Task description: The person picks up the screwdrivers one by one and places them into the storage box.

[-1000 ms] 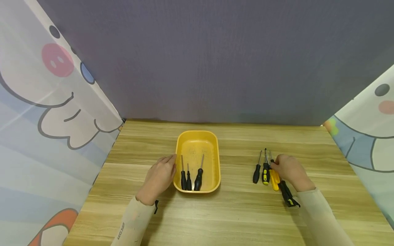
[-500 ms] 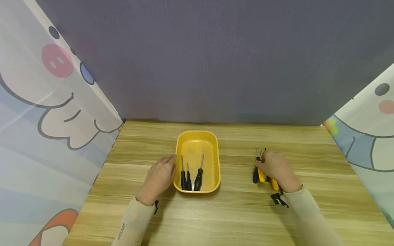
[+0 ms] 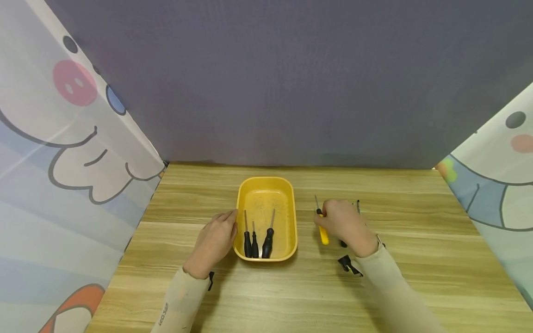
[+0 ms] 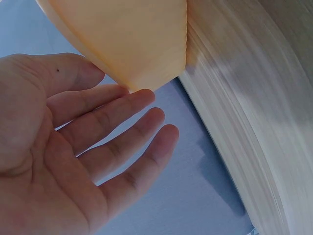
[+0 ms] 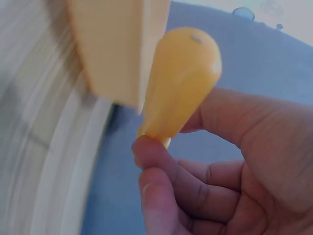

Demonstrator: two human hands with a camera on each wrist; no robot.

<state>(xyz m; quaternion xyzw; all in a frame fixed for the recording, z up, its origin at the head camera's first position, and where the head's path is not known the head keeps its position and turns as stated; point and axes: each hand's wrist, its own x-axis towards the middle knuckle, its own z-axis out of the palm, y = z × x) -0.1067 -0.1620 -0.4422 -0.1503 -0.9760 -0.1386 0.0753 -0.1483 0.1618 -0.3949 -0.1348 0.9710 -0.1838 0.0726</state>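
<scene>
A screwdriver with a yellow handle (image 3: 323, 235) is pinched between the thumb and fingers of my right hand (image 3: 345, 226), its shaft pointing away from me. In the right wrist view the rounded yellow handle end (image 5: 183, 78) stands up from the fingertips. My left hand (image 3: 215, 237) touches the left side of a yellow tray (image 3: 296, 217). Its fingers look relaxed and nearly straight beside the tray wall (image 4: 132, 39) in the left wrist view. Three black-handled screwdrivers lie in the tray: one at left (image 3: 247, 243), a small one (image 3: 255, 245) and a thicker one (image 3: 267, 243).
More screwdrivers lie on the wooden table (image 3: 416, 203) behind my right hand, mostly hidden; one shaft tip (image 3: 358, 206) and a black handle end (image 3: 343, 243) show. A grey panel (image 3: 291, 83) stands along the back edge, with printed cloth (image 3: 37, 185) at the sides.
My right hand has picked the yellow-handled screwdriver out of the group at right and carried it left towards the tray. My left hand has stayed at the tray.
</scene>
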